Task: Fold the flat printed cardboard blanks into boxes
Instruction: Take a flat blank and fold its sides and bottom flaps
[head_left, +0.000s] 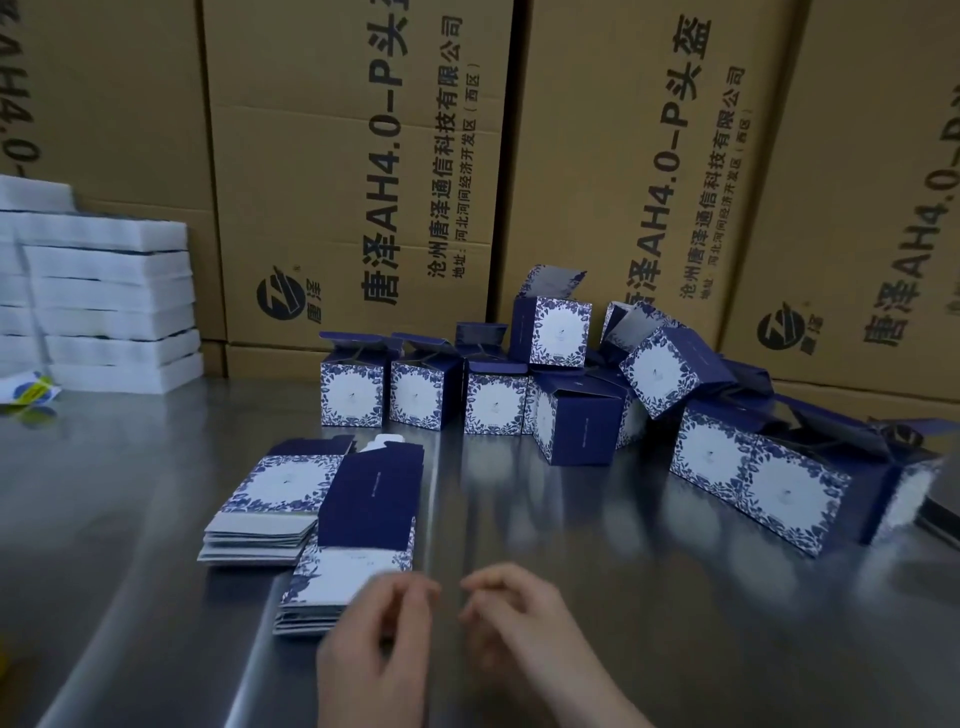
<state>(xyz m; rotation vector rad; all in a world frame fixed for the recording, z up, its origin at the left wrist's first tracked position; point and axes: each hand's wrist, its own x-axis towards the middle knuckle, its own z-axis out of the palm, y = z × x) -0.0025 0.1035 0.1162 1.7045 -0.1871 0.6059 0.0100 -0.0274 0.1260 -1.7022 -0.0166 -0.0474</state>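
Note:
Two stacks of flat blue-and-white printed blanks lie on the steel table: a far stack (275, 499) and a near stack (358, 540) whose top blank shows a dark blue panel. Several folded boxes (571, 410) with open top flaps stand and lie in a heap at the back and right. My left hand (379, 639) hovers at the near stack's right corner, fingers loosely curled, holding nothing. My right hand (524, 618) is just beside it over bare table, fingers also loosely curled and empty. Both hands are blurred.
Large brown shipping cartons (358, 171) wall off the back of the table. White foam slabs (109, 301) are stacked at the far left, with a yellow-and-blue printed packet (28, 392) beside them. The steel table (623, 545) reflects light in front of the boxes.

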